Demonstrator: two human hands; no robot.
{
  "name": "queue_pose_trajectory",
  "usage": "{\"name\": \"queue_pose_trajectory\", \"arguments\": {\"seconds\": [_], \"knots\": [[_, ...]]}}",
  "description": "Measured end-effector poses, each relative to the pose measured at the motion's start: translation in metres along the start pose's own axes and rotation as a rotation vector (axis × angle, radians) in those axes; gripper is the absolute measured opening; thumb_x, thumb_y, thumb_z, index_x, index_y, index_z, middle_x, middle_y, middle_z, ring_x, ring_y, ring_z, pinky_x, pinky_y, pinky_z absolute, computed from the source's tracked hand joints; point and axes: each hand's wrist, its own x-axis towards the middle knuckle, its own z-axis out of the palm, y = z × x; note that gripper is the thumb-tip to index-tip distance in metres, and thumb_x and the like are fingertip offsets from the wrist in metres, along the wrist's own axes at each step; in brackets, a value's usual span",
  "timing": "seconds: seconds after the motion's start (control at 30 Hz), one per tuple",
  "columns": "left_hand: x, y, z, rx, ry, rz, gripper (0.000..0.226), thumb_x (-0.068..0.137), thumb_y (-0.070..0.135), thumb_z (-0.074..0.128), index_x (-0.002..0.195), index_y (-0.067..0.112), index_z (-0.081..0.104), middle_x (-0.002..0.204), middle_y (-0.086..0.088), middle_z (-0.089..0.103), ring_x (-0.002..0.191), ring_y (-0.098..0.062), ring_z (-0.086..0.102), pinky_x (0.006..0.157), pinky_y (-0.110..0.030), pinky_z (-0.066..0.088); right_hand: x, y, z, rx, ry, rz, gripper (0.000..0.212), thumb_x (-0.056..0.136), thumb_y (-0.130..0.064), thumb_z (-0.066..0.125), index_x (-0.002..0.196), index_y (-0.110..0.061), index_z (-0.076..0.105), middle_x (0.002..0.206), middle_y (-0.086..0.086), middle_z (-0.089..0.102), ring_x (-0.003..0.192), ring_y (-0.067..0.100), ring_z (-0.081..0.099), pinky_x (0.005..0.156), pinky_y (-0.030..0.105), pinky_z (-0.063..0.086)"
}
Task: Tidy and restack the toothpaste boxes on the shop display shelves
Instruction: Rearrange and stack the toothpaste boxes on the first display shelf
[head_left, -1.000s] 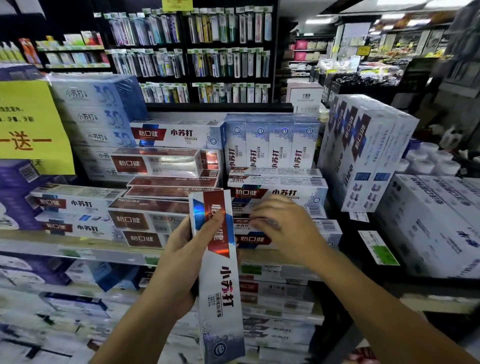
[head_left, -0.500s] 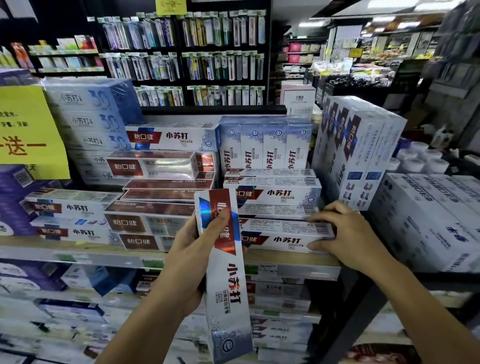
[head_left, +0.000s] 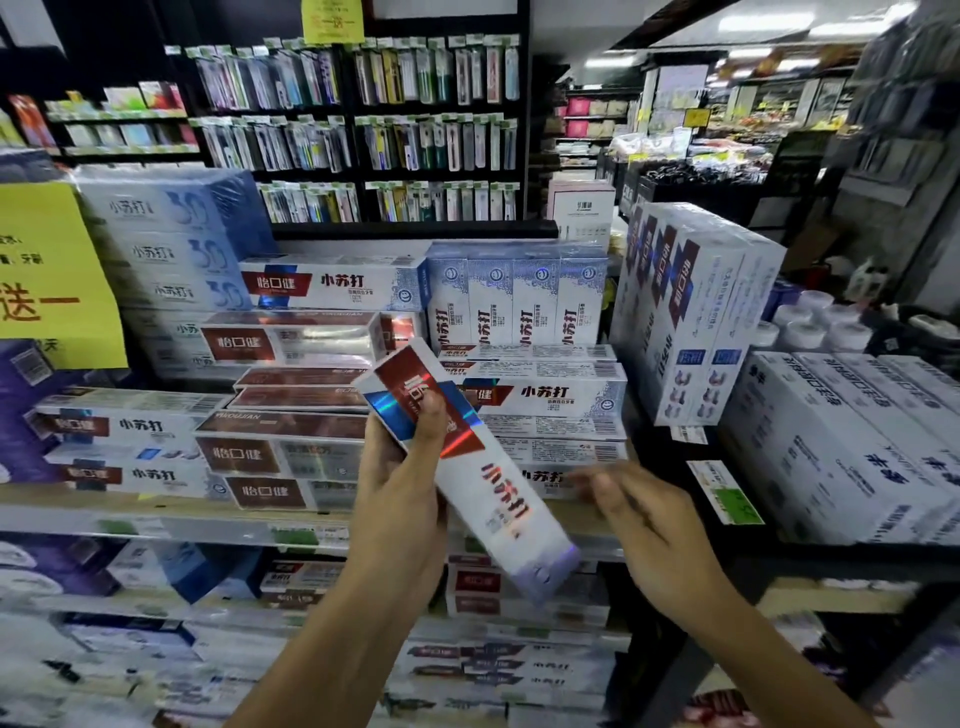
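Observation:
My left hand (head_left: 400, 499) grips a long white toothpaste box (head_left: 488, 493) with a red and blue band near its upper end; the box tilts, its lower end pointing down to the right. My right hand (head_left: 644, 525) hovers just right of the box with fingers spread and blurred, holding nothing. Behind the hands a stack of white toothpaste boxes (head_left: 550, 400) lies flat on the middle shelf (head_left: 156, 519). A stack of dark red boxes (head_left: 280, 447) sits left of that stack.
Upright white-blue boxes (head_left: 519, 296) stand on top of the flat stack. A wrapped bundle of boxes (head_left: 696, 312) leans at the right, with more wrapped packs (head_left: 841, 447) beside it. A yellow sale sign (head_left: 47, 275) hangs at left. Toothbrush racks (head_left: 363, 124) fill the back wall.
My right hand left the end of the stacked boxes and moved back toward the held box. My left hand tilted the box from upright to slanting right.

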Motion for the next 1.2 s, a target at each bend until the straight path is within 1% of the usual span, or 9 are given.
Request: {"name": "queue_pose_trajectory", "arguments": {"seconds": [0.13,0.27,0.37,0.5,0.63,0.73,0.87,1.1,1.2], "knots": [[0.005,-0.012,0.016,-0.104,0.04,-0.019,0.075,0.065,0.044,0.077,0.135,0.027,0.054,0.102,-0.001,0.075,0.094,-0.017,0.071,0.092,-0.048,0.057,0.0,-0.014,-0.004,0.138,-0.131,0.055,0.048,0.086,-0.067,0.057,0.122,-0.036,0.063,0.114,-0.018,0.064,0.102,0.008,0.063,0.082,0.025,0.053],[0.01,-0.019,0.026,-0.19,0.074,-0.038,0.07,0.071,0.041,0.075,0.133,0.017,0.053,0.111,-0.01,0.071,0.098,-0.021,0.072,0.083,-0.039,0.06,0.011,-0.012,-0.014,0.265,-0.139,0.108,0.05,0.081,-0.045,0.074,0.128,-0.041,0.059,0.112,-0.021,0.066,0.096,0.001,0.064,0.073,0.013,0.05],[0.018,-0.016,0.027,-0.163,0.04,-0.016,0.068,0.065,0.041,0.08,0.124,0.016,0.057,0.108,-0.008,0.074,0.101,-0.024,0.072,0.085,-0.04,0.061,0.021,-0.012,-0.025,0.425,-0.154,0.15,0.046,0.079,-0.034,0.077,0.123,-0.041,0.063,0.12,-0.013,0.068,0.106,0.007,0.065,0.076,0.022,0.056],[0.029,-0.005,0.005,0.163,0.003,0.125,0.069,0.059,0.027,0.089,0.121,0.028,0.059,0.111,-0.005,0.075,0.103,-0.028,0.073,0.088,-0.054,0.057,0.035,-0.003,-0.053,0.304,-0.114,0.137,0.048,0.074,-0.03,0.08,0.119,-0.042,0.066,0.121,-0.018,0.066,0.112,0.002,0.062,0.088,0.02,0.054],[0.029,-0.002,-0.013,0.718,-0.028,0.32,0.069,0.063,0.043,0.083,0.127,0.033,0.058,0.114,0.005,0.07,0.098,-0.016,0.073,0.079,-0.04,0.062,0.045,0.002,-0.067,0.115,-0.126,0.064,0.049,0.073,-0.021,0.083,0.118,-0.037,0.069,0.116,-0.019,0.064,0.112,-0.006,0.056,0.086,0.006,0.044],[0.036,-0.001,-0.015,1.127,-0.002,0.473,0.057,0.073,0.047,0.081,0.125,0.038,0.061,0.115,0.02,0.059,0.109,-0.015,0.06,0.09,-0.03,0.054,0.057,0.002,-0.068,0.008,-0.13,0.031,0.054,0.073,-0.016,0.084,0.12,-0.036,0.067,0.115,-0.018,0.06,0.109,-0.01,0.054,0.087,0.002,0.038],[0.038,-0.001,-0.017,1.439,-0.061,0.603,0.058,0.084,0.047,0.072,0.137,0.028,0.058,0.13,0.004,0.062,0.129,-0.022,0.045,0.108,-0.044,0.043,0.064,0.005,-0.071,-0.074,-0.162,0.013,0.058,0.069,-0.027,0.084,0.122,-0.04,0.065,0.11,-0.018,0.058,0.106,-0.011,0.052,0.086,0.0,0.035],[0.01,-0.045,-0.047,1.474,-0.097,0.504,0.052,0.094,0.038,0.062,0.144,0.028,0.052,0.138,-0.003,0.056,0.124,-0.025,0.052,0.107,-0.043,0.046,0.028,0.022,-0.052,-0.154,-0.272,0.006,0.055,0.068,-0.044,0.078,0.119,-0.055,0.06,0.11,-0.026,0.049,0.108,-0.004,0.051,0.085,0.002,0.035],[0.004,-0.069,-0.061,1.428,-0.066,0.54,0.045,0.094,0.028,0.061,0.137,0.017,0.06,0.134,-0.013,0.057,0.115,-0.032,0.06,0.093,-0.047,0.056,0.011,0.031,-0.03,-0.265,-0.264,0.018,0.055,0.071,-0.036,0.082,0.122,-0.045,0.063,0.108,-0.022,0.037,0.103,-0.003,0.044,0.085,0.001,0.031]]}}
